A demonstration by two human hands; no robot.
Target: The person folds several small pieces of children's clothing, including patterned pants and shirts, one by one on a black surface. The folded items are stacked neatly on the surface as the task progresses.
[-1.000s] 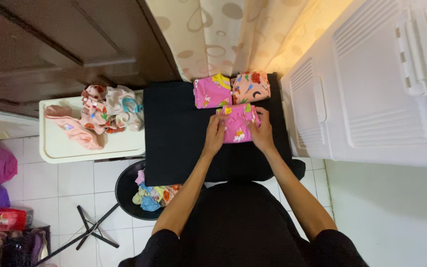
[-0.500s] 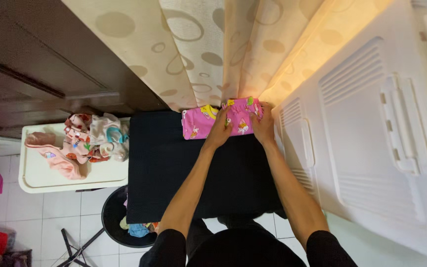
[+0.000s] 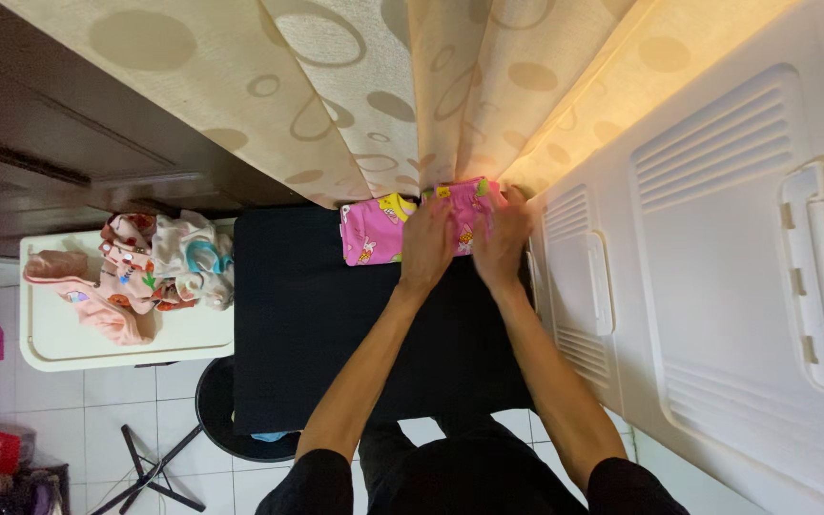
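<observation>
Both hands first: our left hand (image 3: 428, 246) lies flat, fingers spread and loose, pressing down on the folded pink garment (image 3: 470, 212), and our right hand (image 3: 503, 240) rests beside it on the same piece, palm down, gripping nothing that we can see (its fingertips are blurred). That garment sits at the far right corner of the black padded surface (image 3: 336, 324), on top of something we cannot make out, just under the curtain.

From there we go by size. A cream curtain (image 3: 355, 95) with brown ring patterns hangs across the top. White plastic panels (image 3: 717, 248) with ribbed vents and a handle fill the right side. Dark wooden doors (image 3: 50, 133) stand at the upper left. The black surface runs between these, and a second folded pink garment (image 3: 372, 231) with a yellow collar lies on it, touching the first. Left of the surface, a white table (image 3: 126, 334) carries a heap of unfolded small clothes (image 3: 159, 262). Below, a black basin (image 3: 216, 410) shows partly on the tiled floor (image 3: 69, 420).
</observation>
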